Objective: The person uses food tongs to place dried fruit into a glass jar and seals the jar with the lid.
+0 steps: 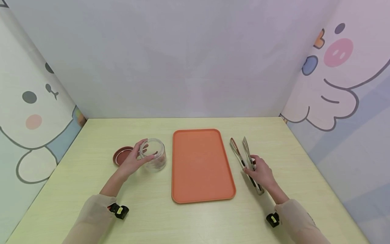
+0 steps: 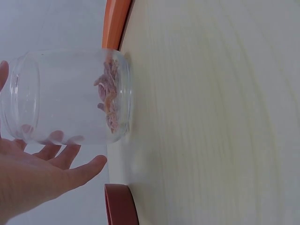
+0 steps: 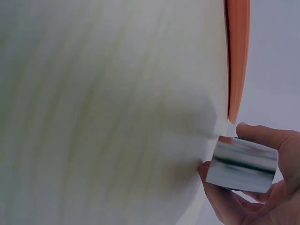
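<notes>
My left hand grips a clear jar near its rim, the thumb on the near side and the fingers round the left. Some shrivelled pinkish-brown pieces lie at the jar's bottom, and its mouth is uncovered. Just left of it, partly behind my fingers, sits a dark red lid. Over on the right, my right hand holds metal tongs by their black-marked arms, tips spread apart and pointing away from me. In the right wrist view the shiny bent end of the tongs shows between thumb and fingers.
An orange tray with a raised rim lies between the two hands. Everything stands on a pale wood-grain table. A plain pale wall rises behind, with cartoon-printed panels on both sides.
</notes>
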The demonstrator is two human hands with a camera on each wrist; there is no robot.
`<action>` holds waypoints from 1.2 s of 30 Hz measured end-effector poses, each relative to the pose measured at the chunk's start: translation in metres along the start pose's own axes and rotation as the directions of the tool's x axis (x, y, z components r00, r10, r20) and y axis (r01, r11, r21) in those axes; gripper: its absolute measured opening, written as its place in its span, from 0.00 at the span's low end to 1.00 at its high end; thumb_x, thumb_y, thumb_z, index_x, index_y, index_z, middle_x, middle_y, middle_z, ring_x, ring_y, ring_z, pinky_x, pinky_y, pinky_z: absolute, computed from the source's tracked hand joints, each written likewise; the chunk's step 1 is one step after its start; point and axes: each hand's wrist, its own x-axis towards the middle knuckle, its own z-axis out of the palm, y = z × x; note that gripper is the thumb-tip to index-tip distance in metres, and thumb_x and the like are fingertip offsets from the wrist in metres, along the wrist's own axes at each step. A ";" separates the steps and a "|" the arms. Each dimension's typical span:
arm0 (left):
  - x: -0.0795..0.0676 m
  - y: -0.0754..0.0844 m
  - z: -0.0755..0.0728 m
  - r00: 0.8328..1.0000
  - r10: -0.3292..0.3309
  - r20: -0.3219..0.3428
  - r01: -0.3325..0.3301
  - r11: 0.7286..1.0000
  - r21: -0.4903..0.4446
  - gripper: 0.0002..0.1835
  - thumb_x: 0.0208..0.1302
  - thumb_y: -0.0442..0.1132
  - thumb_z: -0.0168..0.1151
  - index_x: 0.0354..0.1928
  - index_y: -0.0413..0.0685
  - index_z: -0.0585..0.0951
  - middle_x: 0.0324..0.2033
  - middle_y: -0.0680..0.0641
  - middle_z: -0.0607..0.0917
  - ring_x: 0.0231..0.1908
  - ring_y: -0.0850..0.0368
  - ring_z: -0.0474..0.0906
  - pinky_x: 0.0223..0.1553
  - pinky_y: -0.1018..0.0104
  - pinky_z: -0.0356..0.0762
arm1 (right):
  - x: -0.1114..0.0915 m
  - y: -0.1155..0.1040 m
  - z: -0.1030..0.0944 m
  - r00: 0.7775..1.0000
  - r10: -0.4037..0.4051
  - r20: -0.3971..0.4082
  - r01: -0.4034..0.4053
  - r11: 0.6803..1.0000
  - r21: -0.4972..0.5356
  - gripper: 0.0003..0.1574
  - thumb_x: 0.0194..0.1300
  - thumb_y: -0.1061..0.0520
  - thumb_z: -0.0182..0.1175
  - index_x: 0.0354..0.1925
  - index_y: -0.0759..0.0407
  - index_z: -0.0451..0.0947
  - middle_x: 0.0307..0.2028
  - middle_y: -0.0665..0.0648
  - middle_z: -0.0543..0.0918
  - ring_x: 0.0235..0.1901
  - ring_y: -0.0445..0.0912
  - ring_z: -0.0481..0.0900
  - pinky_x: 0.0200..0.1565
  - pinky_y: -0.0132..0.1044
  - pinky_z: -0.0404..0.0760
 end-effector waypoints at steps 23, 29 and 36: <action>0.000 0.000 -0.001 1.000 0.014 0.005 -0.014 1.000 0.022 0.42 0.57 0.50 0.59 0.67 0.50 0.46 0.62 0.36 0.56 0.61 0.38 0.47 0.54 0.42 0.51 | -0.002 -0.002 -0.009 0.997 -0.028 -0.067 0.023 0.997 -0.068 0.40 0.52 0.51 0.63 0.57 0.69 0.61 0.44 0.70 0.69 0.35 0.57 0.73 0.27 0.48 0.72; -0.001 0.001 -0.002 1.000 0.020 0.005 -0.020 0.999 0.027 0.42 0.57 0.50 0.58 0.67 0.50 0.46 0.62 0.36 0.56 0.61 0.38 0.47 0.54 0.41 0.52 | -0.001 -0.010 -0.015 0.981 -0.110 -0.163 0.108 0.994 -0.021 0.36 0.53 0.54 0.63 0.55 0.70 0.63 0.43 0.71 0.69 0.41 0.62 0.71 0.34 0.54 0.71; 0.000 -0.003 -0.004 0.999 0.037 0.015 -0.037 0.999 0.003 0.42 0.57 0.49 0.59 0.67 0.51 0.46 0.62 0.37 0.55 0.62 0.40 0.46 0.56 0.43 0.50 | 0.003 -0.029 -0.021 0.976 -0.135 -0.169 0.152 0.984 0.089 0.36 0.55 0.53 0.62 0.56 0.68 0.63 0.46 0.70 0.67 0.45 0.62 0.68 0.38 0.54 0.72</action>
